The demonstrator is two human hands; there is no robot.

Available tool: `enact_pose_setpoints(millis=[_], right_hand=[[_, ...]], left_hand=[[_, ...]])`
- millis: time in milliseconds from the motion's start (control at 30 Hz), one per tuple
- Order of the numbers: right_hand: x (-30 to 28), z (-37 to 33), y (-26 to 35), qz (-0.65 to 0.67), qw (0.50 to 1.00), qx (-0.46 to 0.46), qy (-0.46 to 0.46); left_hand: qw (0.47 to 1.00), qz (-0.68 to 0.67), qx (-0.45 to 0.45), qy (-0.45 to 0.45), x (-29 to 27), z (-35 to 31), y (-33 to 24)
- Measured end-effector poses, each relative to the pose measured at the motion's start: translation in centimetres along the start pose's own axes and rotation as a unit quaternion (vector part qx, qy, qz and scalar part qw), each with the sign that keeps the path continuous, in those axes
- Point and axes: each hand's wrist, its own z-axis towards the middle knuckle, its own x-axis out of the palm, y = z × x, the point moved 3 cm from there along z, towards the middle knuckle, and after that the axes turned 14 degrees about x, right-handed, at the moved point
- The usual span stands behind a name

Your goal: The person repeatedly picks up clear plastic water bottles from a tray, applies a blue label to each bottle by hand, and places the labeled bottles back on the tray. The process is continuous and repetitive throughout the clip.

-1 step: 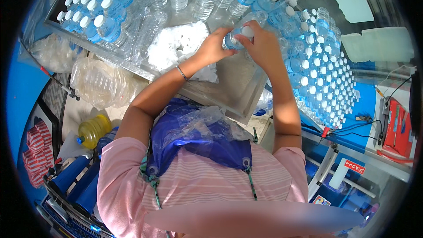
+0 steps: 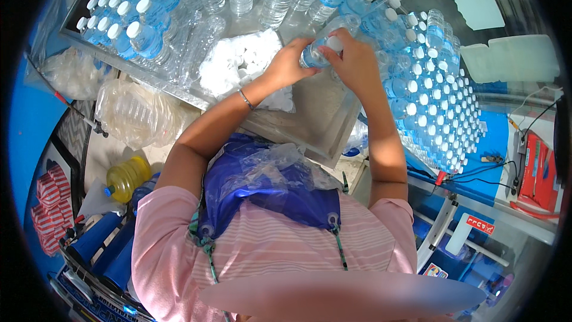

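Both hands are closed on a small clear water bottle (image 2: 314, 55) with a blue label, tilted over the metal tray (image 2: 307, 124). My left hand (image 2: 290, 64) grips its body. My right hand (image 2: 356, 59) has its fingers and thumb around the white cap (image 2: 334, 43) at the bottle's upper end. Left of the bottle, an open clear plastic bag of loose white caps (image 2: 241, 62) lies in the tray. Capped bottles (image 2: 278, 1) stand along the tray's far side, and clear bottles lie between the bag and the left group.
Many capped bottles (image 2: 444, 101) are massed to the right. Capped bottles (image 2: 143, 39) fill the tray's left end. Below it hang clear plastic bags (image 2: 134, 113). A yellow jug (image 2: 128, 177) stands at lower left; a red case (image 2: 536, 170) and cables lie at far right.
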Motion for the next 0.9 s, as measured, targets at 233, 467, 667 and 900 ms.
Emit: enact_pose_setpoints(millis=[233, 467, 667, 900], right_hand=[[-6.7, -2.9, -9.1, 0.242, 0.963, 0.058, -0.107], [-16.7, -8.3, -27.8, 0.620, 0.678, 0.148, -0.366], [-14.1, -0.7, -38.2, 0.534, 0.594, 0.210, -0.565], [-10.9, 4.7, -46.0, 0.499, 0.652, 0.274, -0.501]], left_hand=[[0.991, -0.084, 0.088, 0.054, -2.5, -1.0, -5.6], [0.991, -0.093, 0.080, 0.060, -6.4, -1.0, -6.9], [0.987, -0.088, 0.096, 0.099, -5.7, -1.8, -7.1], [0.990, -0.080, 0.067, 0.098, -6.4, -2.5, -6.8]])
